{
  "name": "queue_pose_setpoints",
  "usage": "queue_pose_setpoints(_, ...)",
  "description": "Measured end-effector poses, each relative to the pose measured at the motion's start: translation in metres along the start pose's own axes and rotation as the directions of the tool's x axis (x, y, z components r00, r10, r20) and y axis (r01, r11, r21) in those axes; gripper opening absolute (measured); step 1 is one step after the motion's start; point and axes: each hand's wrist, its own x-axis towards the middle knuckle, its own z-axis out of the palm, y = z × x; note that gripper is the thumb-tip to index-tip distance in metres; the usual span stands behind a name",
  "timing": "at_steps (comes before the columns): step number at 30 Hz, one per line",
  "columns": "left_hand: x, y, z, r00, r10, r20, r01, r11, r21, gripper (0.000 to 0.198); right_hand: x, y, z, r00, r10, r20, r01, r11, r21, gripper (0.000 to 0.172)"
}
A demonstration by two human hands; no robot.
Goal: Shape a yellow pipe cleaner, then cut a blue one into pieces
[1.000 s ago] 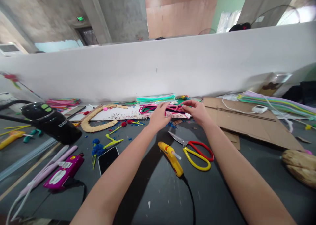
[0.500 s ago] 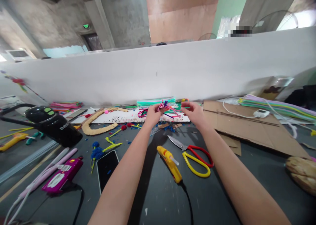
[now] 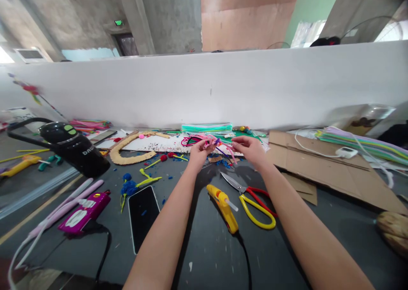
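My left hand (image 3: 198,153) is closed round a small bunch of pink and purple pipe cleaners (image 3: 213,142), held just above the dark table (image 3: 207,251). My right hand (image 3: 250,149) is beside it with fingers pinched on strands of the same bunch. Both hands hover over a white board (image 3: 159,145) strewn with bits. A pile of pink pipe cleaners (image 3: 191,139) lies just behind my left hand.
A yellow glue gun (image 3: 225,207) and red-and-yellow scissors (image 3: 255,198) lie near my forearms. A phone (image 3: 143,211), a magenta device (image 3: 83,211), a black appliance (image 3: 75,147), a cardboard sheet (image 3: 331,167) and coloured foam sheets (image 3: 363,141) surround them. A white wall (image 3: 204,90) backs the table.
My hands reached into the pile of pipe cleaners, lifted a small bunch out and have since drawn it a little nearer and lower. The view shifted slightly.
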Motion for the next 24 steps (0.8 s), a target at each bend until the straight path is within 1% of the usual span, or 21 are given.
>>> queue_pose_setpoints(1,0.000,-0.002,0.000,1.000,0.003,-0.001,-0.003,1.000,-0.009,0.039,-0.001,0.001,-0.001,0.999,0.024,0.021,-0.024,1.000,0.016,0.032)
queue_pose_setpoints(3,0.000,-0.003,0.000,1.000,0.001,-0.001,-0.001,0.999,-0.039,0.043,-0.002,0.003,-0.005,0.986,0.076,0.148,-0.077,0.997,0.002,0.039)
queue_pose_setpoints(4,0.000,-0.002,0.001,1.000,-0.004,-0.002,0.004,0.998,-0.057,0.044,-0.002,0.004,-0.008,0.971,0.095,0.218,-0.090,0.995,-0.037,0.042)
queue_pose_setpoints(5,0.000,-0.001,0.001,1.000,-0.011,-0.010,0.010,0.997,-0.074,0.043,-0.002,0.006,-0.010,0.960,0.105,0.259,-0.083,0.992,-0.093,0.043)
queue_pose_setpoints(6,0.000,0.000,0.001,1.000,-0.020,-0.023,0.017,0.995,-0.095,0.042,-0.002,0.008,-0.012,0.962,0.100,0.256,-0.059,0.985,-0.162,0.043)
queue_pose_setpoints(7,-0.001,0.003,0.001,0.999,-0.031,-0.041,0.025,0.992,-0.123,0.041,-0.001,0.011,-0.013,0.973,0.082,0.215,-0.029,0.971,-0.238,0.042)
queue_pose_setpoints(8,-0.001,0.005,0.002,0.997,-0.042,-0.059,0.032,0.986,-0.161,0.039,-0.001,0.013,-0.014,0.987,0.055,0.150,-0.006,0.951,-0.308,0.042)
queue_pose_setpoints(9,-0.001,0.008,0.002,0.996,-0.052,-0.076,0.035,0.978,-0.205,0.037,0.000,0.016,-0.014,0.995,0.044,0.092,-0.009,0.935,-0.356,0.043)
queue_pose_setpoints(10,-0.002,0.010,0.002,0.994,-0.060,-0.089,0.036,0.968,-0.249,0.035,-0.001,0.017,-0.013,0.996,0.064,0.060,-0.038,0.931,-0.364,0.046)
queue_pose_setpoints(11,-0.002,0.013,0.002,0.993,-0.064,-0.098,0.033,0.957,-0.289,0.034,-0.002,0.018,-0.011,0.990,0.122,0.069,-0.094,0.941,-0.324,0.049)
queue_pose_setpoints(12,-0.003,0.014,0.002,0.992,-0.067,-0.105,0.030,0.947,-0.320,0.032,-0.003,0.017,-0.008,0.972,0.202,0.120,-0.168,0.955,-0.246,0.052)
queue_pose_setpoints(13,-0.003,0.015,0.002,0.992,-0.070,-0.109,0.029,0.940,-0.341,0.031,-0.005,0.016,-0.004,0.944,0.270,0.190,-0.245,0.959,-0.145,0.053)
queue_pose_setpoints(14,-0.004,0.016,0.002,0.991,-0.074,-0.112,0.030,0.935,-0.353,0.029,-0.007,0.014,-0.001,0.916,0.308,0.257,-0.306,0.951,-0.047,0.052)
queue_pose_setpoints(15,-0.004,0.016,0.001,0.990,-0.079,-0.113,0.033,0.932,-0.361,0.026,-0.008,0.012,0.003,0.901,0.315,0.300,-0.341,0.939,0.038,0.050)
queue_pose_setpoints(16,-0.004,0.016,0.001,0.990,-0.084,-0.114,0.037,0.929,-0.368,0.024,-0.009,0.011,0.005,0.897,0.304,0.321,-0.355,0.928,0.114,0.048)
queue_pose_setpoints(18,-0.004,0.015,-0.001,0.989,-0.092,-0.112,0.043,0.922,-0.384,0.021,-0.009,0.009,0.007,0.917,0.263,0.299,-0.336,0.914,0.229,0.045)
queue_pose_setpoints(21,-0.004,0.012,-0.005,0.986,-0.113,-0.120,0.053,0.904,-0.423,0.021,-0.004,0.012,0.004,0.957,0.229,0.178,-0.276,0.911,0.307,0.037)
queue_pose_setpoints(23,-0.005,0.010,-0.006,0.986,-0.120,-0.117,0.058,0.900,-0.432,0.022,-0.001,0.014,0.002,0.963,0.246,0.109,-0.269,0.905,0.329,0.028)
queue_pose_setpoints(24,-0.006,0.009,-0.006,0.987,-0.117,-0.106,0.061,0.903,-0.425,0.023,0.000,0.014,0.002,0.958,0.267,0.105,-0.287,0.893,0.347,0.023)
